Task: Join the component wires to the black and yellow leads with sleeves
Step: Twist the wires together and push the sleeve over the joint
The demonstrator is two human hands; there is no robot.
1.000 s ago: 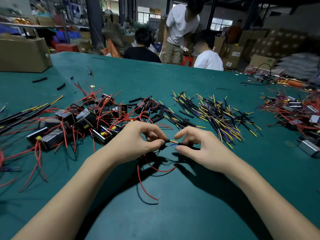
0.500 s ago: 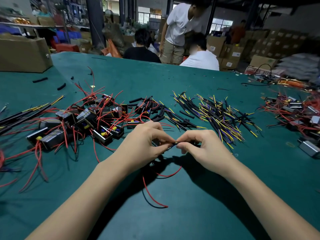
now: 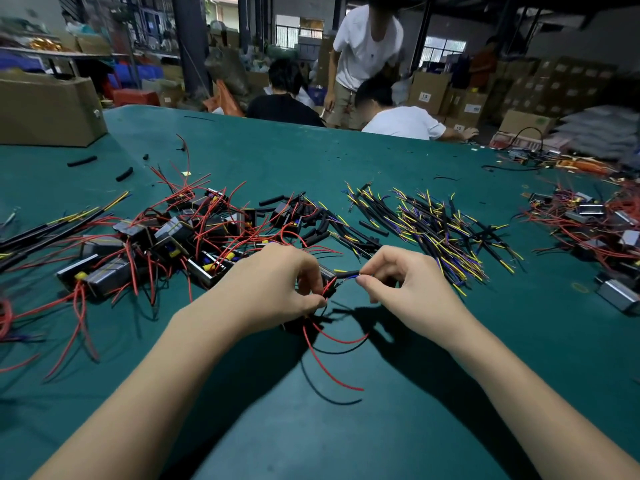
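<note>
Green table (image 3: 346,161) — heaped red-wired components (image 3: 166,244), black and yellow leads (image 3: 440,230), loose black sleeves (image 3: 81,161), cardboard box (image 3: 48,109).

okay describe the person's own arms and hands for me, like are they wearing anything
Both forearms are bare right down to the bottom edge of the picture: no sleeves show. The left hand and right hand have no gloves, and no rings, watch or bands are visible on the fingers or wrists. The nails are short and unpainted.
</note>
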